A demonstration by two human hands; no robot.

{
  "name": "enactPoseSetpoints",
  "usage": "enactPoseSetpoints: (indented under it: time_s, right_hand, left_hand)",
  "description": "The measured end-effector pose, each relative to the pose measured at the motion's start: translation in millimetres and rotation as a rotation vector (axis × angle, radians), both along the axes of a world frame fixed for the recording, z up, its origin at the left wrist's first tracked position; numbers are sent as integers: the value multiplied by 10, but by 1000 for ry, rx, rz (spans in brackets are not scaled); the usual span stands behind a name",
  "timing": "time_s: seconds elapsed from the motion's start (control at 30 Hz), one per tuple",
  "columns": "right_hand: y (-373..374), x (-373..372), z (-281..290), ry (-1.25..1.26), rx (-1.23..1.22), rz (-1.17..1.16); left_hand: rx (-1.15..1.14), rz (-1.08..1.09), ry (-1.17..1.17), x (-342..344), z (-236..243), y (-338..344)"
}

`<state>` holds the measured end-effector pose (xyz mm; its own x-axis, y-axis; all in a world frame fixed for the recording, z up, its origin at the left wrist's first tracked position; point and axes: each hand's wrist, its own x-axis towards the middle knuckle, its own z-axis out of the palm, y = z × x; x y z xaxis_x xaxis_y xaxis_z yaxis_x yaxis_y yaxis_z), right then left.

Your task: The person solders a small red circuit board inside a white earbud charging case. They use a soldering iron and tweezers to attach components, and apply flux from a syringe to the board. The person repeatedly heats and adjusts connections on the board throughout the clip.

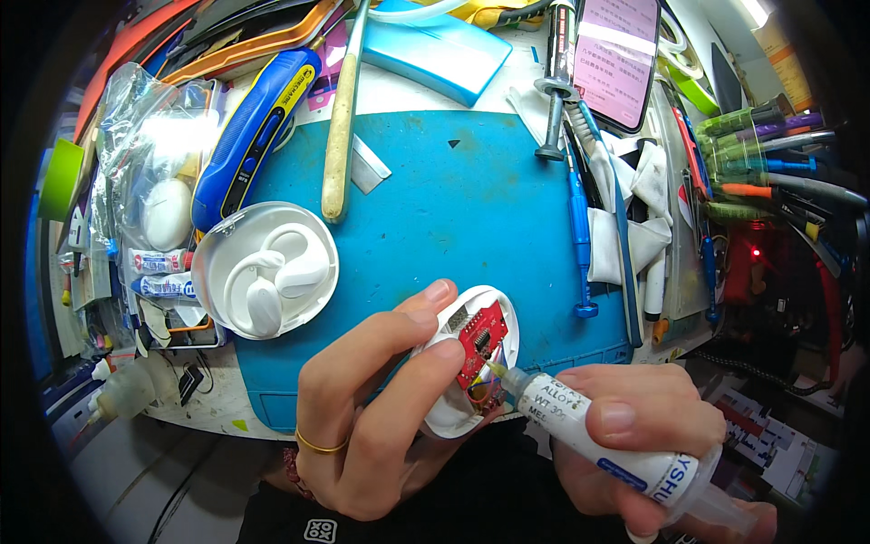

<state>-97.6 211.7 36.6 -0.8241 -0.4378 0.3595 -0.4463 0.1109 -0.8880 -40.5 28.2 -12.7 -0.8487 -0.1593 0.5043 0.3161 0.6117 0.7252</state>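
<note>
My left hand [381, 390], a ring on one finger, holds a white oval plastic case [435, 415] near the front of the blue mat, with a red circuit board [482, 340] and thin wires exposed inside it. My right hand [648, 417] grips a labelled white syringe [580, 426], its narrow tip at the board's lower part, touching or just over it. To the left sits an open white round case [213, 272] containing two white ear-hook earbuds [294, 267].
Around the mat [426, 227] lie a blue-yellow cutter [245, 154], a wooden-handled tool [335, 172], a clear blue box [435, 54], screwdrivers [578, 254], a metal syringe [551, 136], a phone [607, 63], pen holders [734, 154] and bags of small items [145, 136].
</note>
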Motion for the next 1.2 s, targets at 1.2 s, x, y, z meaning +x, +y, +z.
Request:
enactPoseSetpoints:
  time_s: [1.2]
  right_hand:
    - [-109,36,-354,296,-147,-179]
  left_hand:
    - [20,35,16,-7,-20,41]
